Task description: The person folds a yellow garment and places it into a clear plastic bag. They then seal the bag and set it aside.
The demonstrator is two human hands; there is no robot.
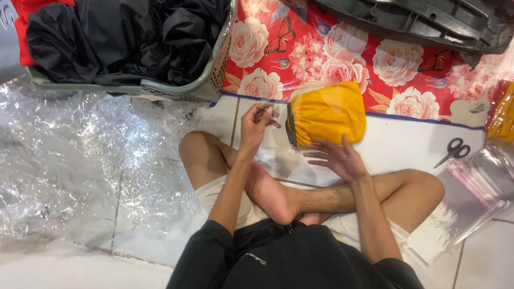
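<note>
I sit cross-legged on a white tiled floor. A folded yellow garment (327, 113) inside a clear plastic bag lies just past my feet. My left hand (258, 122) pinches the bag's open edge at the garment's left end, fingers closed on the plastic. Spread flat, my right hand (336, 157) rests on the clear bag just in front of the garment, holding nothing.
A grey basket (210, 80) full of black and red clothes stands at the back left. Crumpled clear plastic (75, 160) covers the floor on the left. Scissors (454, 151) and a stack of clear bags (482, 182) lie at right. A red floral mat (342, 48) spreads behind.
</note>
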